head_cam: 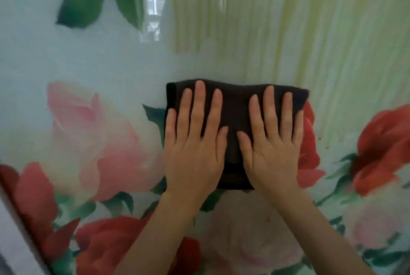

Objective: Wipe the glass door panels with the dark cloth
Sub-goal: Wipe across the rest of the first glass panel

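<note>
A folded dark cloth (235,106) lies flat against the glass door panel (111,63), which is printed with red and pink roses and green leaves. My left hand (195,139) presses the cloth's left half with fingers spread and pointing up. My right hand (273,141) presses the right half the same way, thumbs nearly meeting in the middle. The lower part of the cloth is hidden under both palms.
The glossy panel reflects a window (154,1) and pale yellow-green curtains (310,30) at the top. A white door frame edge (15,237) runs diagonally along the lower left. A few small specks (320,139) mark the glass right of the cloth.
</note>
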